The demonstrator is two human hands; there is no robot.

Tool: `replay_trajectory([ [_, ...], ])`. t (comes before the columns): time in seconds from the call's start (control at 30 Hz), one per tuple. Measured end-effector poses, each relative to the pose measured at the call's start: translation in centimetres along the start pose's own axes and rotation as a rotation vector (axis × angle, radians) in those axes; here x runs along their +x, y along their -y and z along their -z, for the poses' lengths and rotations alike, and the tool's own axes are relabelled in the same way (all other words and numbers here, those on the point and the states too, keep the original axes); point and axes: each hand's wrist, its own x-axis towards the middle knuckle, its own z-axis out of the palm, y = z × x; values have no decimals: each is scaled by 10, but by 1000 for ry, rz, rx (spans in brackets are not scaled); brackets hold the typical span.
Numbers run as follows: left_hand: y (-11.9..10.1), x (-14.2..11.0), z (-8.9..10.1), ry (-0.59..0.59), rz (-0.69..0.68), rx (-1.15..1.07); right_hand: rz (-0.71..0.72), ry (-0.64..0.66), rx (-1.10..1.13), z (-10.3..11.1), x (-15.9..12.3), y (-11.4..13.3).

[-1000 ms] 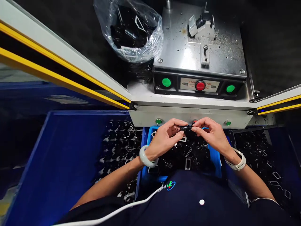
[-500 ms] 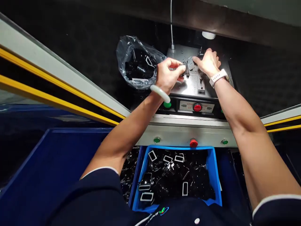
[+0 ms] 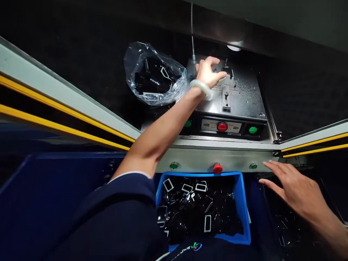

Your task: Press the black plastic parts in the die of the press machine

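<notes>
Head view: glossy black parts (image 3: 182, 219) and pale frames (image 3: 206, 223) fill our blue crate (image 3: 246, 217). Our right hand (image 3: 301, 192) hangs open beyond its right edge. Farther, our left hand (image 3: 207, 74) reaches over the fixture (image 3: 230, 80), towards the steel plate's (image 3: 244, 105) far edge; whether it grips, we cannot tell. We'd best keep fingertips clear of its edges. Left of the plate, a clear bag (image 3: 133, 65) holds black parts.

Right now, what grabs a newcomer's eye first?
Probably the bright blue bin, front and center, heaped with glossy black parts. Next, the red button on the front of the metal fixture, and the left hand reaching over its top.
</notes>
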Motion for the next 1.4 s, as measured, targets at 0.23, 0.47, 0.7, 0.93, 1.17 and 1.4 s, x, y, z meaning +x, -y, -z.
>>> replay_trajectory([
  [0.23,12,-231,121,169,188,63,-117,156,199,-67,22,14],
  [0.47,74,-286,159,456,267,327,-124,131,262,-92,29,2],
  [0.7,60,-297,146,341,247,386,-198,65,148,-96,22,26],
  [0.93,-5,-336,105,1031,-146,293,133,550,192,-127,-11,116],
  [1.17,-18,-351,89,1085,-113,402,164,607,230,-145,-6,128],
  [1.4,-11,-344,108,696,462,-200,79,404,757,-105,-4,99],
])
